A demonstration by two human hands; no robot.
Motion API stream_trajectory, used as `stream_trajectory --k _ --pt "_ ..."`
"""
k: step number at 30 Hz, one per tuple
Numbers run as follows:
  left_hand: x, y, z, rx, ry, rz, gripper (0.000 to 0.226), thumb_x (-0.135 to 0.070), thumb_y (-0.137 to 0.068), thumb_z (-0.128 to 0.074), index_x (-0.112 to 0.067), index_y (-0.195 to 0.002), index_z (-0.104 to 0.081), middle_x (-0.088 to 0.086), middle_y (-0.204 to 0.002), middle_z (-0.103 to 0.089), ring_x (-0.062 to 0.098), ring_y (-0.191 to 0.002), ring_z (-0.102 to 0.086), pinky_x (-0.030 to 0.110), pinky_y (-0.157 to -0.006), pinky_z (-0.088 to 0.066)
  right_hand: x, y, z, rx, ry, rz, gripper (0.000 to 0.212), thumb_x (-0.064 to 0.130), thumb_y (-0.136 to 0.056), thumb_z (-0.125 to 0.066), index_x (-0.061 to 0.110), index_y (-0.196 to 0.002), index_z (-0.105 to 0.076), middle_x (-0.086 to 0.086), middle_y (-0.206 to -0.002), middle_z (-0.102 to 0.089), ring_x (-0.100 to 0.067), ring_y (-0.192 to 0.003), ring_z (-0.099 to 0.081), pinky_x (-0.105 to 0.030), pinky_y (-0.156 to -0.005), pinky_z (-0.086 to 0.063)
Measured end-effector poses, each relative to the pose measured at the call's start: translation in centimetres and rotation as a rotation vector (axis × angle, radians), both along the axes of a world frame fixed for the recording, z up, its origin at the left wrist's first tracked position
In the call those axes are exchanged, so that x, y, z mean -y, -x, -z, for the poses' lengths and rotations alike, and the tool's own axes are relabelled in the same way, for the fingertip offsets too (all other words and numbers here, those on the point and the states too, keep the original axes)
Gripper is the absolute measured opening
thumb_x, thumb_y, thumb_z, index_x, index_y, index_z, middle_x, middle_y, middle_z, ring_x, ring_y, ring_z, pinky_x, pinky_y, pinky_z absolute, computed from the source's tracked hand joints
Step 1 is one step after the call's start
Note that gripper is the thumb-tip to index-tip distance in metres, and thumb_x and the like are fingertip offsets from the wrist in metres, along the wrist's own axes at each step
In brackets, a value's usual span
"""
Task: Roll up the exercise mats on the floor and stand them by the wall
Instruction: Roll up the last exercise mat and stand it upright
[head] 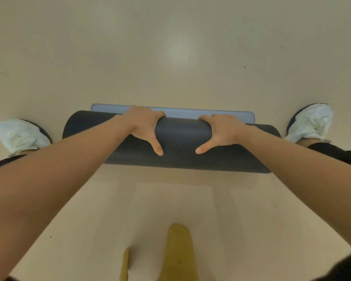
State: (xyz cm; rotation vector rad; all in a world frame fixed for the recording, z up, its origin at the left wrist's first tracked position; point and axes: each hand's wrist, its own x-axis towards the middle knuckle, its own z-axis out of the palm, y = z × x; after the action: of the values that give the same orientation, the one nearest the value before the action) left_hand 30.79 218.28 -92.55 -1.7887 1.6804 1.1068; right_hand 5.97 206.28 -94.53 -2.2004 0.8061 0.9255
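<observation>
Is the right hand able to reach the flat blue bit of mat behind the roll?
Probably yes. The right hand grips the dark roll, and the blue strip lies flat on the floor right beyond it, with nothing between.

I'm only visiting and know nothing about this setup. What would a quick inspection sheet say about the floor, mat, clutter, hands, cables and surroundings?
Surface: beige floor, smooth, with a few small dark specks.
Job's things: dark mat roll lies on the floor, almost fully rolled; a pale blue strip of it lies flat beyond the roll.
Clutter: yellow object at the bottom edge; cannot tell what it is.
Grippers: left hand and right hand grip the roll, fingers curled over its far side, thumbs spread on the near side.
Cables: nothing seen.
Surroundings: left shoe and right shoe, both white, flank the roll; no wall in view.
</observation>
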Motion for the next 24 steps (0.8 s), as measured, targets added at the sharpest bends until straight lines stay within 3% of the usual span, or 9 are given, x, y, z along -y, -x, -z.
stream_trajectory --k 5,9,12,15,19,24 --pt "-5.1 2.8 1.0 -0.067 -0.122 -0.029 0.119 -0.091 -0.032 -0.076 -0.038 -0.135 -0.046 -0.01 -0.116 -0.066 0.024 -0.103 -0.064 0.041 -0.091 -0.051 -3.9 2.1 0.3 -0.067 -0.166 -0.03 0.127 0.09 -0.048 -0.076 0.031 -0.153 -0.034 0.008 -0.137 -0.058 -0.023 -0.123 -0.057 -0.042 -0.103 -0.047" --pt "-7.2 3.7 1.6 -0.106 -0.11 -0.056 0.118 -0.091 -0.038 -0.076 -0.038 -0.138 -0.043 -0.012 -0.115 -0.065 0.022 -0.1 -0.062 0.041 -0.091 -0.051 -5.3 2.8 0.1 -0.066 -0.152 -0.044 0.125 0.084 -0.056 -0.078 0.034 -0.158 -0.027 0.003 -0.143 -0.054 -0.026 -0.128 -0.053 -0.041 -0.103 -0.043" --pt "-6.9 3.3 1.4 -0.121 -0.127 -0.083 0.113 -0.089 -0.039 -0.077 -0.039 -0.136 -0.046 -0.012 -0.118 -0.065 0.022 -0.104 -0.063 0.043 -0.095 -0.051 -6.2 4.3 -0.6 0.042 0.041 -0.084 0.123 0.092 -0.061 -0.065 0.036 -0.161 -0.019 -0.004 -0.153 -0.045 -0.032 -0.136 -0.043 -0.046 -0.115 -0.032" --pt "-6.2 2.8 1.2 -0.125 -0.132 -0.079 0.11 -0.091 -0.041 -0.075 -0.043 -0.136 -0.049 -0.015 -0.122 -0.065 0.02 -0.11 -0.063 0.044 -0.098 -0.049 -7.9 6.2 -0.8 0.314 0.325 -0.207 0.104 0.091 -0.078 -0.043 0.028 -0.159 -0.029 -0.012 -0.156 -0.042 -0.038 -0.139 -0.041 -0.056 -0.122 -0.021" --pt "-5.6 1.8 0.8 -0.089 -0.052 -0.085 0.12 -0.096 -0.043 -0.069 -0.044 -0.147 -0.042 -0.017 -0.143 -0.057 0.019 -0.129 -0.057 0.044 -0.102 -0.044 -11.8 6.3 0.1 0.581 0.463 -0.336 0.09 0.077 -0.088 -0.052 0.015 -0.153 -0.044 -0.02 -0.151 -0.048 -0.046 -0.138 -0.043 -0.062 -0.12 -0.024" --pt "-5.3 0.7 0.2 -0.036 0.032 -0.121 0.119 -0.097 -0.054 -0.064 -0.04 -0.155 -0.036 -0.012 -0.156 -0.046 0.021 -0.142 -0.046 0.045 -0.102 -0.041 -13.6 3.9 0.7 0.38 0.425 -0.393 0.102 0.087 -0.087 -0.034 0.024 -0.164 -0.01 -0.022 -0.167 -0.018 -0.046 -0.153 -0.017 -0.059 -0.125 -0.014"
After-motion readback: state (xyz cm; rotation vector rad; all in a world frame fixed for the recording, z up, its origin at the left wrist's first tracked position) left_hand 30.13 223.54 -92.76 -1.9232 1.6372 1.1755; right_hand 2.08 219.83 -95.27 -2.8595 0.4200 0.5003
